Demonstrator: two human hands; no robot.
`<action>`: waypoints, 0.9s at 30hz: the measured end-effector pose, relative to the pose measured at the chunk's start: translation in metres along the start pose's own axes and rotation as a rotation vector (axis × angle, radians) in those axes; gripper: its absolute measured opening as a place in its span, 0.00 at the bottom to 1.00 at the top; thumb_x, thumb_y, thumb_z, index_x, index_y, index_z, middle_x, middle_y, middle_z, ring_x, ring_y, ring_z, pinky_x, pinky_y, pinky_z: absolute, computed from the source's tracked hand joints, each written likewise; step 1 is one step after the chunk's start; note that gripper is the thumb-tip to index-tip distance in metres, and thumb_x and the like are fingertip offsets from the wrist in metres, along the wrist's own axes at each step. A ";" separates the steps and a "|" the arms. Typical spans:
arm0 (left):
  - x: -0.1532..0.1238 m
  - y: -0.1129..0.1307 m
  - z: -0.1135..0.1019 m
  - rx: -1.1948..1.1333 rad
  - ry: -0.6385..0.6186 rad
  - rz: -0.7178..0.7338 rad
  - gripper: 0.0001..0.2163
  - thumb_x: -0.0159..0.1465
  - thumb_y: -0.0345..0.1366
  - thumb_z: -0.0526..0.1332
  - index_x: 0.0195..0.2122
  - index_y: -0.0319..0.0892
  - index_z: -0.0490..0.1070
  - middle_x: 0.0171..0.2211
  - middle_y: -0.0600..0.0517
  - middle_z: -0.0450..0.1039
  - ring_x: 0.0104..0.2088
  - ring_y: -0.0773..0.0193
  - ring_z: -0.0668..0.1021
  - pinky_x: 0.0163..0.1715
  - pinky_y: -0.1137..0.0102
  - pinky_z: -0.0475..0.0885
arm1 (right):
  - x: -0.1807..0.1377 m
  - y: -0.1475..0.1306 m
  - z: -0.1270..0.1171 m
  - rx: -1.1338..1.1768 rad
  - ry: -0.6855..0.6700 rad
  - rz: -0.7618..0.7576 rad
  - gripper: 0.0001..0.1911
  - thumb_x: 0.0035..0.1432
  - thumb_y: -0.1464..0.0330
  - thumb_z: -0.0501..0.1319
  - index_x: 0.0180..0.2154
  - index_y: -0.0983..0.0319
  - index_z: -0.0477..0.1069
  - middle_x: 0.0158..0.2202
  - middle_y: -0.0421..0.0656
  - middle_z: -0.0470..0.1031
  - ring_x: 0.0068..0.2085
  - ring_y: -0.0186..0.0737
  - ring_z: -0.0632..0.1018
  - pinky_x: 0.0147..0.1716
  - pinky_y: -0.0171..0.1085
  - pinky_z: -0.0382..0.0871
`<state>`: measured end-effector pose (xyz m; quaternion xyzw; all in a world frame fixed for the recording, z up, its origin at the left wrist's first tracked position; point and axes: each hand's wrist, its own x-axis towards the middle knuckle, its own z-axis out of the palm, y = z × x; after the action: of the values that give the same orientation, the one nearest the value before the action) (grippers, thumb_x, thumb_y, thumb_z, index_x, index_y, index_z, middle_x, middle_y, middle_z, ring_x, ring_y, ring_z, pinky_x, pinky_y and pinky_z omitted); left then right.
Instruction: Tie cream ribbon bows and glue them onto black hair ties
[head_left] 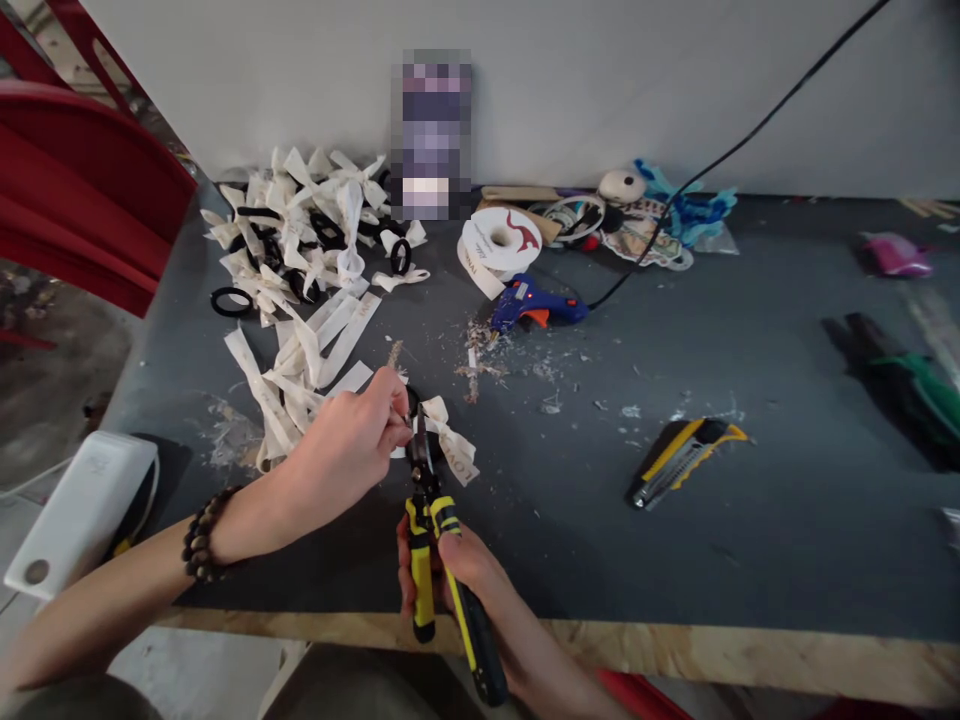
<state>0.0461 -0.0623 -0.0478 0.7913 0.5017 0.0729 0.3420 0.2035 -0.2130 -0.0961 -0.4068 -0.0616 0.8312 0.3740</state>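
My right hand point(465, 580) grips the yellow-and-black handles of a pair of snips point(431, 545), blades pointing away from me. The blade tips meet a cream ribbon bow point(454, 445) on a black hair tie. My left hand point(349, 450), with a dark bead bracelet on the wrist, pinches that bow at its middle, just above the dark table top point(570, 500).
A heap of finished cream bows and black hair ties point(300, 225) and loose ribbon strips point(307, 360) lie at back left. A ribbon spool point(499, 245), a blue glue gun point(536, 305) with its cable, a yellow utility knife point(682, 460) and a white box point(79, 510) are around.
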 end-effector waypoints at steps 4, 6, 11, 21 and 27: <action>0.002 -0.003 0.000 -0.023 0.036 0.003 0.09 0.67 0.25 0.58 0.41 0.45 0.60 0.27 0.56 0.75 0.25 0.64 0.76 0.26 0.71 0.62 | 0.005 0.004 -0.003 0.004 -0.016 -0.070 0.28 0.58 0.47 0.70 0.48 0.62 0.74 0.37 0.41 0.75 0.29 0.32 0.74 0.28 0.33 0.71; 0.004 -0.003 0.000 -0.082 0.040 -0.015 0.09 0.66 0.24 0.58 0.40 0.45 0.60 0.27 0.56 0.76 0.26 0.64 0.78 0.26 0.72 0.64 | 0.005 0.004 -0.004 0.001 -0.014 -0.072 0.28 0.58 0.48 0.70 0.48 0.63 0.74 0.37 0.41 0.75 0.29 0.32 0.74 0.29 0.33 0.71; 0.007 -0.002 -0.003 -0.190 0.037 -0.039 0.09 0.65 0.25 0.59 0.38 0.45 0.59 0.27 0.55 0.78 0.29 0.62 0.83 0.28 0.72 0.68 | 0.002 -0.001 0.000 -0.018 0.013 -0.087 0.29 0.57 0.47 0.71 0.48 0.63 0.74 0.35 0.42 0.75 0.28 0.31 0.73 0.29 0.32 0.71; 0.006 -0.001 -0.005 -0.180 0.083 -0.041 0.08 0.65 0.30 0.62 0.38 0.45 0.61 0.27 0.54 0.81 0.30 0.60 0.85 0.27 0.72 0.70 | 0.004 -0.003 0.003 -0.129 0.050 -0.094 0.27 0.55 0.45 0.70 0.41 0.62 0.74 0.28 0.37 0.71 0.24 0.29 0.70 0.24 0.29 0.67; 0.006 -0.001 -0.005 -0.181 0.071 -0.039 0.09 0.65 0.28 0.62 0.38 0.45 0.61 0.27 0.55 0.82 0.29 0.60 0.85 0.27 0.72 0.69 | 0.002 -0.004 0.005 -0.096 0.043 -0.083 0.29 0.55 0.44 0.71 0.42 0.62 0.73 0.30 0.38 0.72 0.23 0.28 0.70 0.23 0.29 0.66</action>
<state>0.0461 -0.0550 -0.0456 0.7442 0.5203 0.1391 0.3952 0.2014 -0.2075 -0.0925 -0.4391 -0.1103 0.8021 0.3893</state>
